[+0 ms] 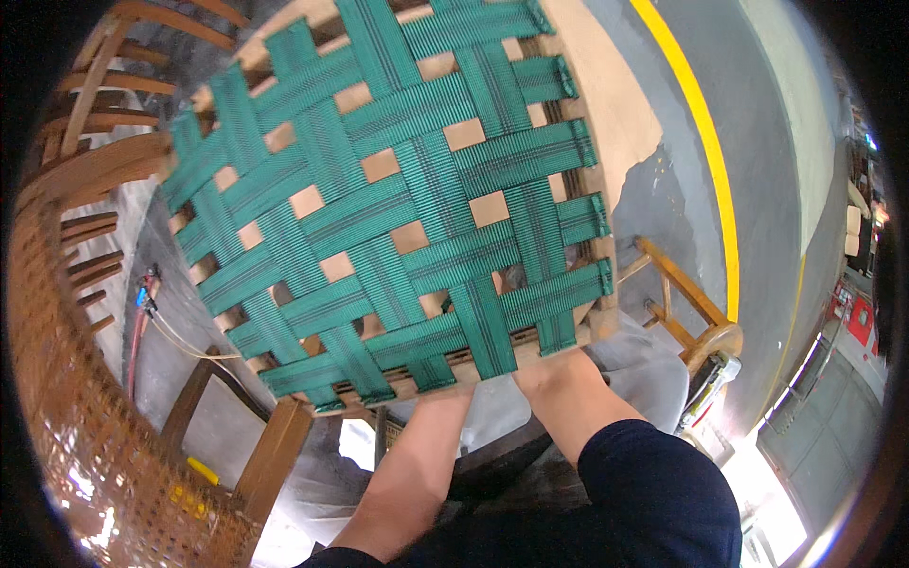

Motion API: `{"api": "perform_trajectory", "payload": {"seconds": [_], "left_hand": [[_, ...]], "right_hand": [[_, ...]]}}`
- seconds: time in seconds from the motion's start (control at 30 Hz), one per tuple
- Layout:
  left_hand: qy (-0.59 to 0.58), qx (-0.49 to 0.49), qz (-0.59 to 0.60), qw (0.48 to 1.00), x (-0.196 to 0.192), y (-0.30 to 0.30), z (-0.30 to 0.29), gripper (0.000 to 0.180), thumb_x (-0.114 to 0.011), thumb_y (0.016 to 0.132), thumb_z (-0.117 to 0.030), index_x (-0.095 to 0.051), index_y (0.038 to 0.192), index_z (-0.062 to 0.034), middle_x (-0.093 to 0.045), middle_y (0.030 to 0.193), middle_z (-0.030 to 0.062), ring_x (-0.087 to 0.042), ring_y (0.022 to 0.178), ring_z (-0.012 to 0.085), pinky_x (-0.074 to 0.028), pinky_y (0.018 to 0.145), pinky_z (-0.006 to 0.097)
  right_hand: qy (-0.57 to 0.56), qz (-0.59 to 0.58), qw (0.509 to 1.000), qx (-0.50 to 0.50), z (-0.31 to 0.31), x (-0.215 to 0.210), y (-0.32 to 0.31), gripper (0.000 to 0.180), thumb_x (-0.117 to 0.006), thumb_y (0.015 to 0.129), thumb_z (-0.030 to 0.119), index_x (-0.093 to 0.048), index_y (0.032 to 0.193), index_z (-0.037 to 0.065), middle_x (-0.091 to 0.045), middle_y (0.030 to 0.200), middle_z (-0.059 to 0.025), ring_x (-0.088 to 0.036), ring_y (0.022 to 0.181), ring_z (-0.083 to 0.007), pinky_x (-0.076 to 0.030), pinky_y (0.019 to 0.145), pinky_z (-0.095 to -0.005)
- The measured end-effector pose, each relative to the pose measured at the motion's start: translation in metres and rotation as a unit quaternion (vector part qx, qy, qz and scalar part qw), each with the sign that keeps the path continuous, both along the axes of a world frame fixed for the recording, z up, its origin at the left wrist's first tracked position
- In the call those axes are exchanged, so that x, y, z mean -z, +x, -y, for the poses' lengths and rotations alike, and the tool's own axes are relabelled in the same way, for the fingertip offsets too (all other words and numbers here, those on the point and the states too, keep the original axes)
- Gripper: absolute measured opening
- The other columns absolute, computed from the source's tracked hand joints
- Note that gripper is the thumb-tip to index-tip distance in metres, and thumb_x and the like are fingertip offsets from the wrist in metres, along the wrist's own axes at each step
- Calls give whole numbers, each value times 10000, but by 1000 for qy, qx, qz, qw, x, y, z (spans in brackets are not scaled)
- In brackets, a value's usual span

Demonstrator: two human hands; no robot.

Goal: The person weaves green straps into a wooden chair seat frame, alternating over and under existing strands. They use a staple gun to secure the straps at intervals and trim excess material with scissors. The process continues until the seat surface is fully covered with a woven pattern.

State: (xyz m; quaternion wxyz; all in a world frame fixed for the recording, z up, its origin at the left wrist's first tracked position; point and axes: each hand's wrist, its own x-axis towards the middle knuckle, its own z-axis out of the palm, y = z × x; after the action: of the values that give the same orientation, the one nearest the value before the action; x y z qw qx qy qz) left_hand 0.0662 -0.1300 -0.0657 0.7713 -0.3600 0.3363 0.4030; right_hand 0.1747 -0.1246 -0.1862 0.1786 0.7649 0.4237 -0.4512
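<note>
A square wooden seat frame (600, 327) fills the middle of the view, its far side raised toward the top. Green woven webbing straps (417, 180) cross over it in a loose basket pattern, with gaps between them. At its near edge, my right hand (561, 371) grips the wood from below; the fingers are hidden under the frame. My left hand is at the same edge, further left, and goes out of sight behind it; only the left wrist and forearm (426, 445) show. Both arms reach up from the lower edge.
On the left stands a brown wooden chair with a woven cane panel (104, 426). Slatted wooden furniture (104, 85) is at the far left. A wooden stool (696, 312) is at the right. An air hose (180, 341) hangs at left. A yellow line (705, 133) runs along the grey floor.
</note>
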Motion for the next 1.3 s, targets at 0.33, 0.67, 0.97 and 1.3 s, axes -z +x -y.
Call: {"api": "perform_trajectory", "payload": {"seconds": [0.33, 0.67, 0.97, 1.3], "left_hand": [[27, 33, -88, 995, 61, -4, -3, 326, -600, 955, -397, -675, 1104, -116, -688, 1159, 90, -633, 1091, 260, -532, 929, 496], [32, -11, -13, 999, 51, 24, -9, 280, -624, 937, -389, -693, 1045, -140, -712, 1101, 56, -654, 1063, 228, -546, 930, 484], [-91, -137, 24, 986, -6, 17, -9, 219, -609, 959, -327, -671, 1062, -145, -723, 987, 32, -695, 850, 214, -598, 714, 409], [60, -25, -45, 997, 3, 26, -6, 260, -570, 987, -373, -690, 1082, -162, -719, 994, 27, -682, 854, 191, -581, 677, 382]], "right_hand": [[75, -186, 967, -156, 45, -196, 69, 488, -810, 806, 317, -681, 1214, 83, -715, 1132, -174, -693, 1041, -351, -553, 900, -429], [235, 316, 880, 265, 202, -309, 319, 430, -817, 746, 276, -720, 1064, 3, -748, 1012, -187, -724, 967, -322, -546, 854, -424], [399, 134, 837, 349, 206, -314, 298, 368, -727, 687, 93, -677, 1025, -43, -693, 862, -95, -664, 770, -214, -528, 734, -337], [305, -167, 854, 387, 104, -429, 132, 289, -770, 895, 170, -656, 1137, 63, -649, 872, -13, -579, 614, -114, -477, 514, -292]]}}
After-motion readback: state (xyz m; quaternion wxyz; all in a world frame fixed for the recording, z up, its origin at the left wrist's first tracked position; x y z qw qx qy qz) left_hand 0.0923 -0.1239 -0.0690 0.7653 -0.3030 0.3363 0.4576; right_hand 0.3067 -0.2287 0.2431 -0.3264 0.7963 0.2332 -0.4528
